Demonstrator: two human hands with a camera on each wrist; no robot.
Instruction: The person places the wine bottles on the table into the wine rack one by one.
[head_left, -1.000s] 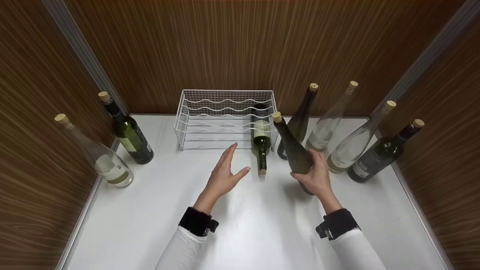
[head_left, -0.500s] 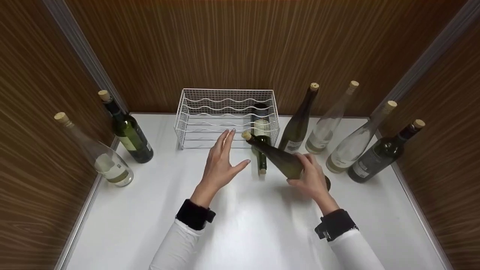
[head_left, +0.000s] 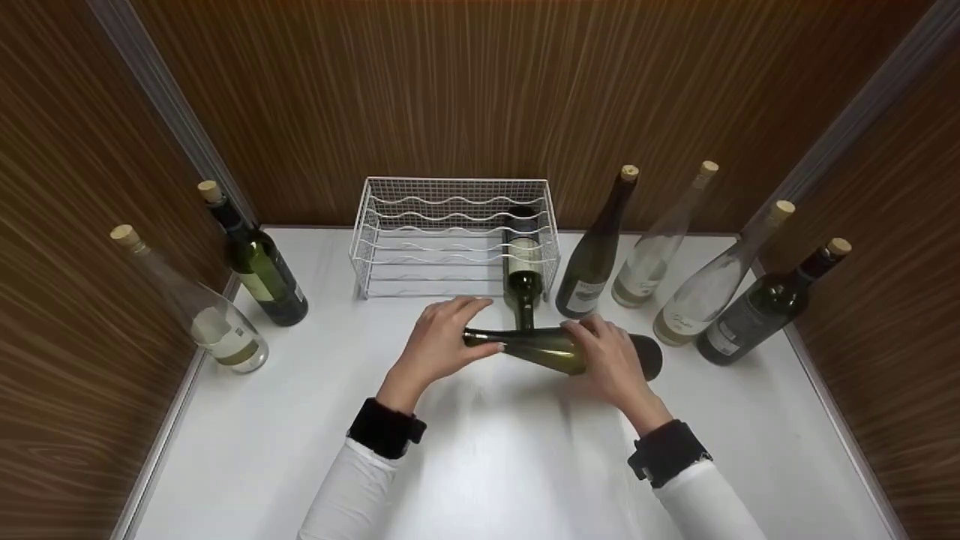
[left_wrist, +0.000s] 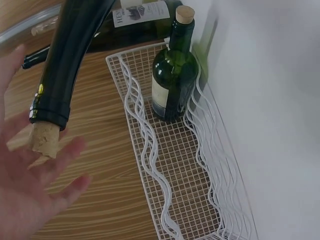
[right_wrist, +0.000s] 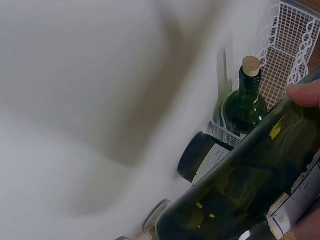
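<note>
My right hand [head_left: 613,358] grips a dark green wine bottle [head_left: 546,351] around its body and holds it nearly level above the table. The bottle's neck points left; its pale label shows beneath my fingers in the right wrist view. My left hand [head_left: 436,342] is around the neck end, thumb and fingers spread apart. In the left wrist view the cork [left_wrist: 45,140] sits in front of that open palm. Behind, a white wire rack [head_left: 420,262] holds one green wine bottle [head_left: 523,281] lying at its right end, neck toward me. The held bottle overlaps that neck's tip.
Right of the rack stand a brown-green bottle [head_left: 592,262], two clear bottles [head_left: 649,262] and a dark labelled bottle [head_left: 757,315]. At left are a clear bottle [head_left: 221,330] and a green bottle [head_left: 262,274], both corked. Wood-grain walls [head_left: 465,90] enclose the white table [head_left: 480,480].
My right hand has tipped the bottle from a steep lean to nearly level, its neck swinging left and toward me. My left hand has come around the neck end.
</note>
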